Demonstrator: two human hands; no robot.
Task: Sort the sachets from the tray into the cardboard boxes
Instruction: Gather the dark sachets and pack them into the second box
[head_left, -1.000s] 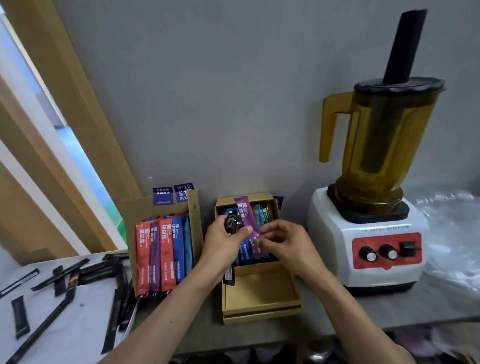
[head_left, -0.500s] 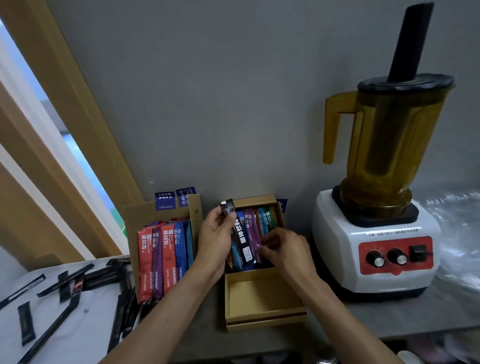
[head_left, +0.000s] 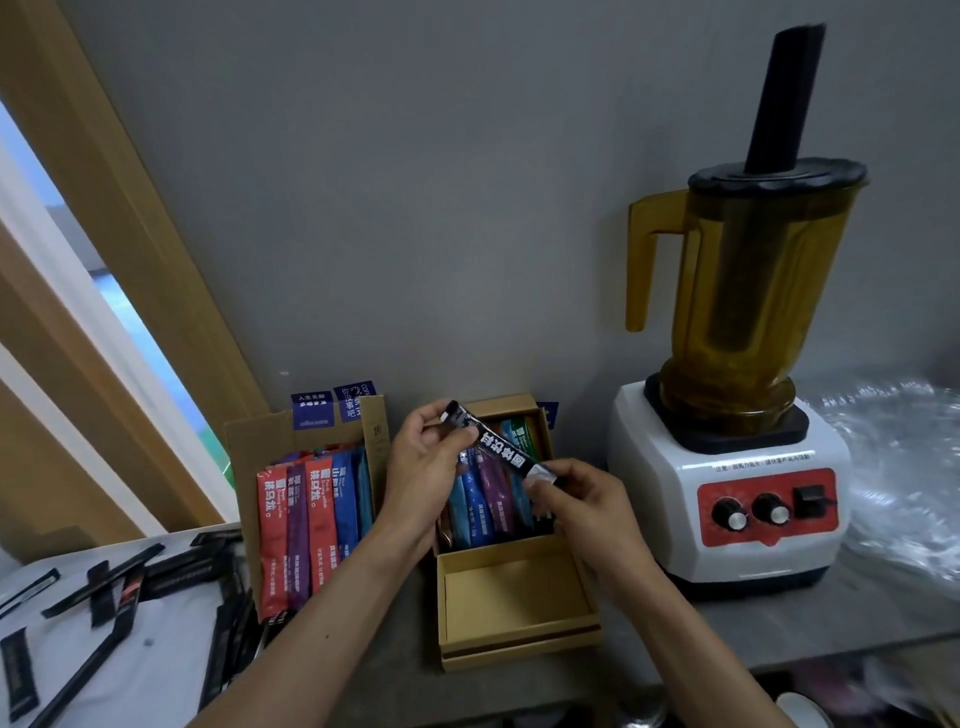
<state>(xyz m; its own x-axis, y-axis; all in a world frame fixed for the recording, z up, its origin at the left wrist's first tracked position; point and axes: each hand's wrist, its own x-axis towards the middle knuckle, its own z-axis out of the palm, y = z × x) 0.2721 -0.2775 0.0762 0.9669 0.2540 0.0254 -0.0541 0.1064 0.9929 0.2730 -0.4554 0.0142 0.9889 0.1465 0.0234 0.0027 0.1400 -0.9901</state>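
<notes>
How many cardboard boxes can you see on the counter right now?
2. The left box stands beside the tray, packed with upright sachets; the right box sits below both hands, next to the blender. Others may lie out of view.

Our two forearms are bare up to the frame's lower edge near the open cardboard box (head_left: 514, 597), with no sleeve, watch or ring that we can see. Our left hand (head_left: 423, 470) and right hand (head_left: 589, 506) wear no gloves; nails are short.

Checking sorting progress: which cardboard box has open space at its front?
The small tan cardboard box under the hands; the taller brown cardboard box to its left looks filled across with sachets.
</notes>
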